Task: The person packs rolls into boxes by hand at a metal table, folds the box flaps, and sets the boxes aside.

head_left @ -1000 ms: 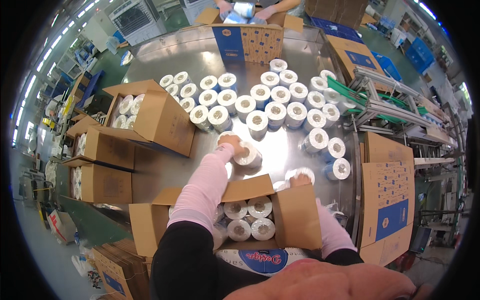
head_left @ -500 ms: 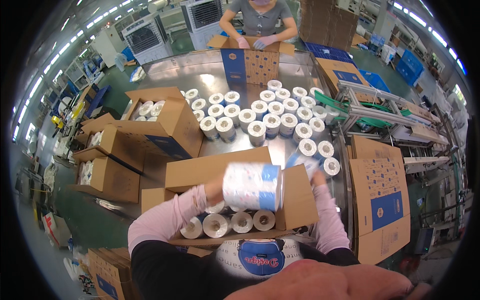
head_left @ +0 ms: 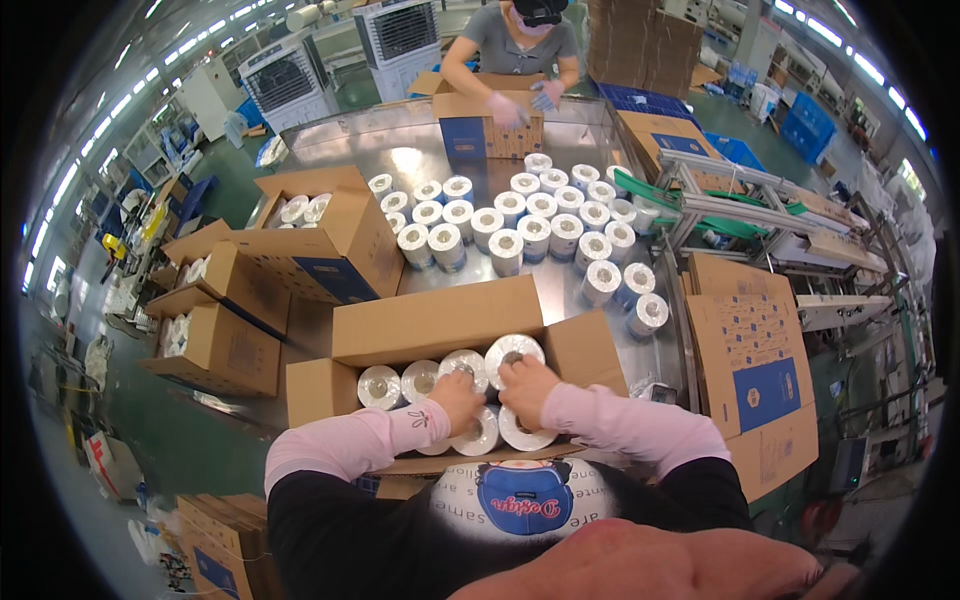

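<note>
An open cardboard box (head_left: pixel 430 322) in front of me holds wrapped white paper rolls set upright in two rows. My left hand (head_left: pixel 459 405) is inside it, fingers bent down onto the top of a paper roll (head_left: pixel 463 362) in the far row. Beside it my right hand (head_left: pixel 528 390) has its fingers hooked at the core of the far row's rightmost paper roll (head_left: pixel 514 350). Both hands are closed on these rolls; the fingertips are partly hidden. A near-row paper roll (head_left: pixel 524 432) sits just below my right hand.
Many upright rolls (head_left: pixel 541 204) stand on the metal table (head_left: pixel 330 150) beyond the box. Filled cartons (head_left: pixel 350 235) are at the left, flattened cartons (head_left: pixel 755 370) at the right, beside a metal-framed conveyor (head_left: pixel 740 195). Across the table a gloved co-worker (head_left: pixel 515 45) handles another carton (head_left: pixel 490 130).
Both hands have come together over the box; the paper rolls they held above and beside it now stand in its far row. The co-worker's hands have shifted on the far carton.
</note>
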Motion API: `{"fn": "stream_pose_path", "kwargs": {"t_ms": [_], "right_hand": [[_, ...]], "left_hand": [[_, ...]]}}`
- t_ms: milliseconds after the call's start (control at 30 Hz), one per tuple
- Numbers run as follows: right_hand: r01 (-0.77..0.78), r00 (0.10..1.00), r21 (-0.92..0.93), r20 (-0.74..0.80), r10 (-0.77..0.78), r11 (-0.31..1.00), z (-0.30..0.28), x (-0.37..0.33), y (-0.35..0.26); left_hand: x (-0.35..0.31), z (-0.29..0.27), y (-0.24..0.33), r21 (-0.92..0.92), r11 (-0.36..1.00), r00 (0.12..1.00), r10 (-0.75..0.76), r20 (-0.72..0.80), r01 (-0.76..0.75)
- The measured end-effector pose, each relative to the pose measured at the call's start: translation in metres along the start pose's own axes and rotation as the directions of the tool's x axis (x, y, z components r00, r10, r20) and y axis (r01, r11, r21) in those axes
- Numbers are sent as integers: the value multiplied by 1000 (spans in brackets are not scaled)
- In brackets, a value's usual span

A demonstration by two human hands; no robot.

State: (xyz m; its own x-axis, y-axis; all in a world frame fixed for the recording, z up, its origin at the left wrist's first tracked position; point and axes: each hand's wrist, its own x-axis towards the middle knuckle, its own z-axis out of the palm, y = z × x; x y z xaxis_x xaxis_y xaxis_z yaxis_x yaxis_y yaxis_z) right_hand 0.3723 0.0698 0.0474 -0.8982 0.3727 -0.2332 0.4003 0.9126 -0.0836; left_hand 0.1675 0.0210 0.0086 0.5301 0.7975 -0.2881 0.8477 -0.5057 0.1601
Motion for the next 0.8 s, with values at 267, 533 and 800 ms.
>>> {"fn": "stream_pose_path", "kwargs": {"t_ms": [267,533,800], "right_hand": [[-72,925,534,-280,256,842,36,-3,34],[-104,717,703,-437,543,704,106,-47,79],[-627,338,598,-369,866,499,184,-75,312]], "left_hand": [[13,35,-60,-289,954,915,188,358,-84],[153,-50,-126,-654,756,879,-331,-345,28],[327,43,-167,-311,927,893,-311,-325,209]]}}
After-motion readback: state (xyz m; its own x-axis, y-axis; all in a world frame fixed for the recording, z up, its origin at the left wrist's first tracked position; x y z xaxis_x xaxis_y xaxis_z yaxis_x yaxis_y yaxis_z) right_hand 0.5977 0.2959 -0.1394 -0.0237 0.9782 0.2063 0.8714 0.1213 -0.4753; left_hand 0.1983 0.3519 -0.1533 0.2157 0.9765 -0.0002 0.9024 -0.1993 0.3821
